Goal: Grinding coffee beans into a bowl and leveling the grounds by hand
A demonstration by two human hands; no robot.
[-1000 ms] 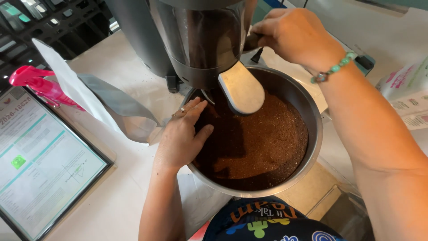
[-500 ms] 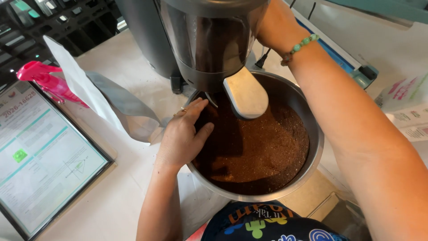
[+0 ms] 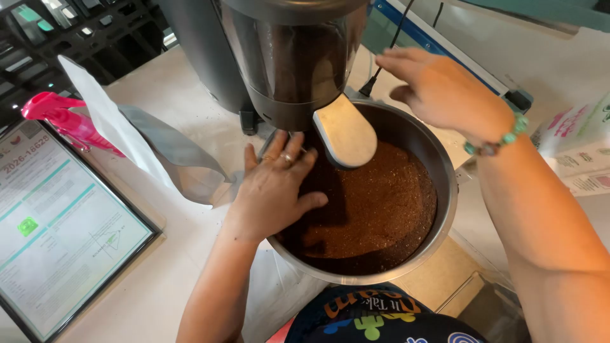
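The steel bowl of brown grounds sits directly under the grinder, and everything else is placed from that bowl. The left hand lies on the bowl's near-left rim, palm down, fingers spread and draped over the edge, thumb reaching in over the grounds; it presses rather than grips, closed on nothing. The right hand hovers above the bowl's far-right rim, fingers loosely extended and empty, not touching the bowl or the grinder as far as the view shows. So the left hand is the one in contact; the right is just above and apart.

A white scoop rests in the bowl at its far side, just below the grinder's mouth, between the two hands. Its long axis runs from the grinder toward the bowl's centre, blade end on the grounds; its handle end is hidden under the grinder. It lies a little nearer the left fingers than the right hand.

Left of the bowl lie a silver bag, a pink spray bottle and, farthest left, a tablet.

Count: one bowl, one scoop, one grinder, one bag, one bottle, one tablet, two hands.
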